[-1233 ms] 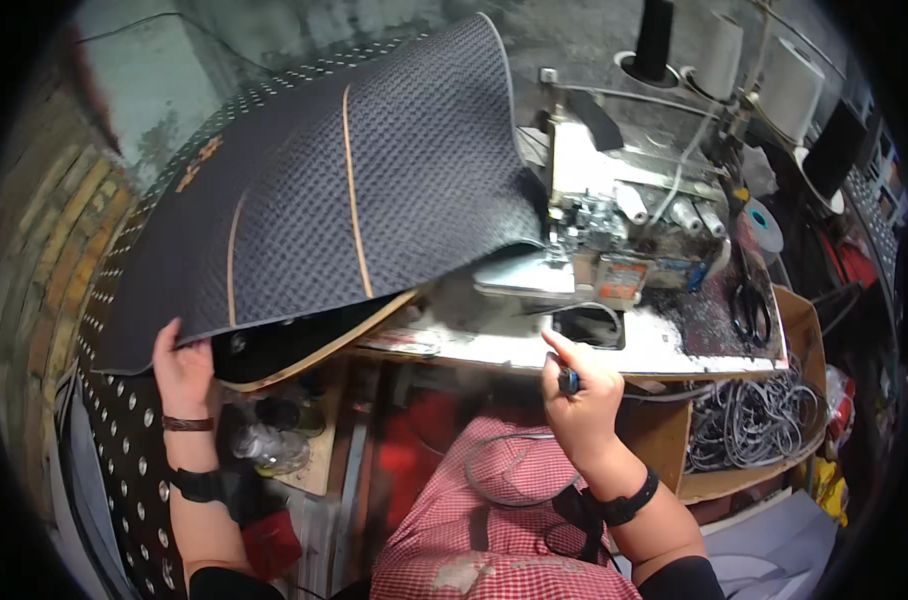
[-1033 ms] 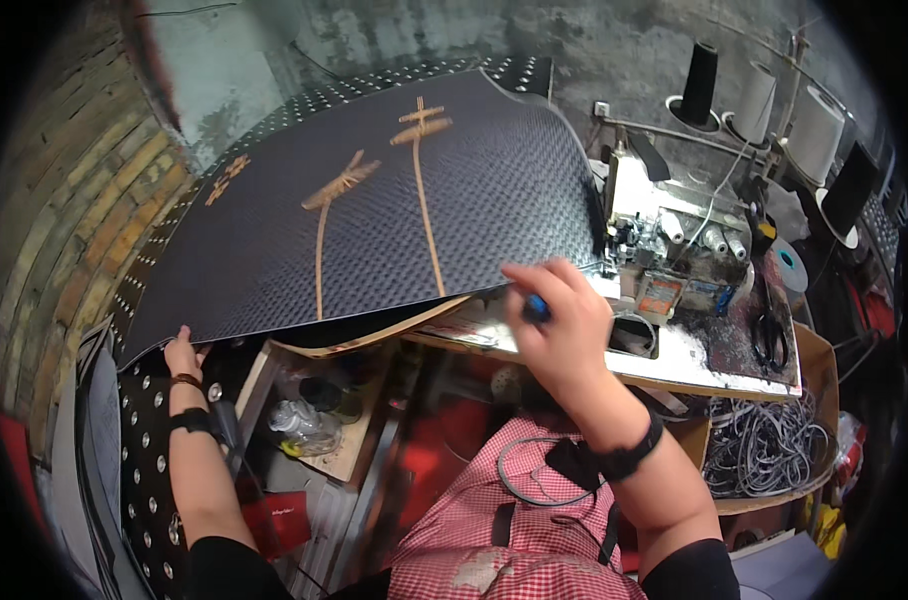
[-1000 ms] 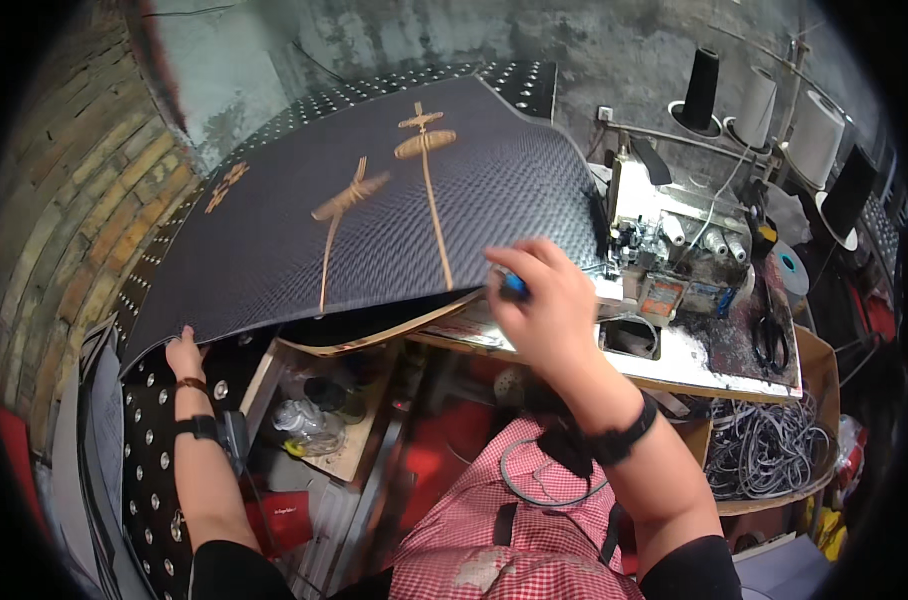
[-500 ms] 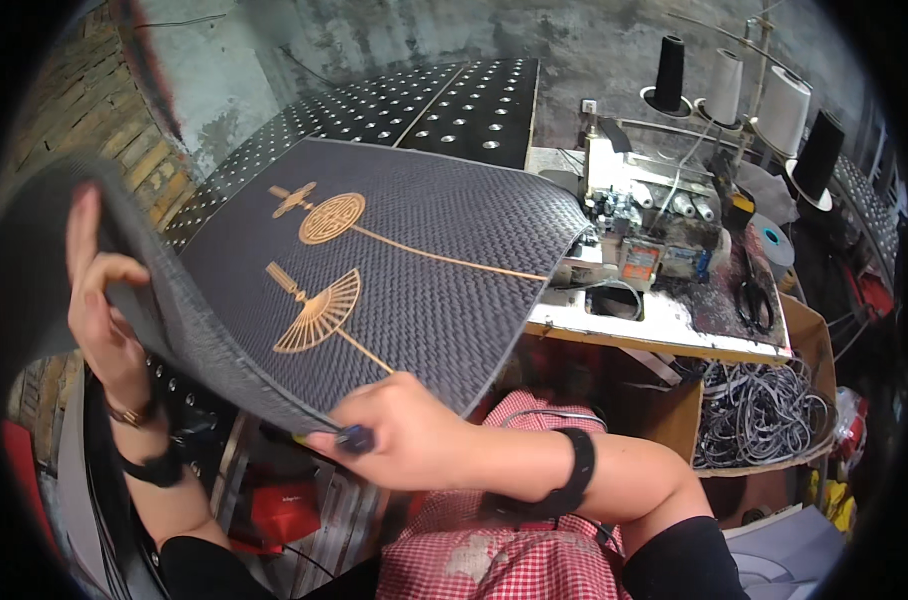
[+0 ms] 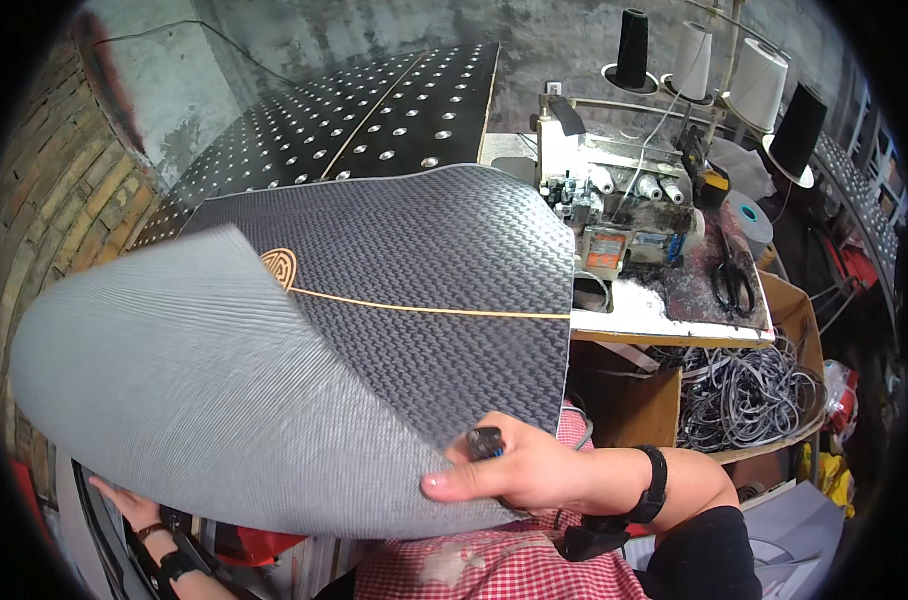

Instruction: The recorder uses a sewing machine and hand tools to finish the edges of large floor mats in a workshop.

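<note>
A large dark grey mat (image 5: pixel 444 260) with a woven pattern and gold motifs spans the middle. Its left part is folded over toward me, baring the pale grey ribbed underside (image 5: pixel 194 370) and covering most of the motifs. My right hand (image 5: pixel 519 465) is closed on the near edge, thumb on the pale underside. A small tool with a dark end (image 5: pixel 486 442) pokes out of the same fist; its kind is hidden. At the lower left my left hand (image 5: pixel 129 503) is open beside the folded edge, fingers stretched out and partly covered by the mat.
Right of the mat stands an overlock sewing machine (image 5: pixel 624 190) with cones of black and white thread (image 5: pixel 759 85). Black scissors (image 5: pixel 736 288) lie on its table. Below, a cardboard box (image 5: pixel 664 415) holds tangled trimmings. A black table with silver studs (image 5: pixel 394 125) lies behind.
The mat's left side has folded over toward me, showing its underside. My left hand has dropped from the raised mat to the lower left. My right hand has moved rightward, still gripping.
</note>
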`<state>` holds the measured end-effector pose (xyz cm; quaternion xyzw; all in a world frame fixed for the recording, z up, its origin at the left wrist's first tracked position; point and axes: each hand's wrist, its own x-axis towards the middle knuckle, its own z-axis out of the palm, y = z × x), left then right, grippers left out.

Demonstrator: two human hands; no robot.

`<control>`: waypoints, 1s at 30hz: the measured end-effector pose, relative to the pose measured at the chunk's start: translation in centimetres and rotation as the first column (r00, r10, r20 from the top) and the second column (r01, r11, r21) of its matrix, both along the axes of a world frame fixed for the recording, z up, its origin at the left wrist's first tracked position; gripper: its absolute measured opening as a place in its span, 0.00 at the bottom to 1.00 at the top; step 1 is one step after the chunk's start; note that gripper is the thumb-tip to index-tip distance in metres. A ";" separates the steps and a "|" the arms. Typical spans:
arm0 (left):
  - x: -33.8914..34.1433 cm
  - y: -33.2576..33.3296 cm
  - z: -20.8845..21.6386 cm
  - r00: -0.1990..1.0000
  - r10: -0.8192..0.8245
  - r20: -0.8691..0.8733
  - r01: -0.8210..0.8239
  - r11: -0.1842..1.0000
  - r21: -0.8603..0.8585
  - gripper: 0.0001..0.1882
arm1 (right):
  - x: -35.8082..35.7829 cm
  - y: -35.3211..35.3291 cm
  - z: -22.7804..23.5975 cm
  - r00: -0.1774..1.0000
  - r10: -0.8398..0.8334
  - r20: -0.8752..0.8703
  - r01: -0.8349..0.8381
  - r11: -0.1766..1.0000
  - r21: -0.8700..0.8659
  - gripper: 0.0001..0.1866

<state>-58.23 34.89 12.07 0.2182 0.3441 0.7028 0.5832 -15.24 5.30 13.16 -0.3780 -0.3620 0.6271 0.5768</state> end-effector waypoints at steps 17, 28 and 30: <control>-2.8 4.4 7.8 0.959 0.099 -0.264 -0.073 0.991 0.109 0.22 | 16.4 7.0 -9.0 0.206 -0.839 0.504 0.805 0.438 0.399 0.28; -12.1 4.4 8.3 0.480 0.390 -0.786 -0.056 0.908 0.416 0.24 | 13.1 5.7 -10.1 0.004 -0.688 0.726 0.733 0.496 0.466 0.27; -11.7 3.1 8.0 0.469 0.399 -0.788 -0.071 0.906 0.417 0.25 | 13.0 5.4 -10.1 0.012 -0.671 0.741 0.733 0.510 0.450 0.26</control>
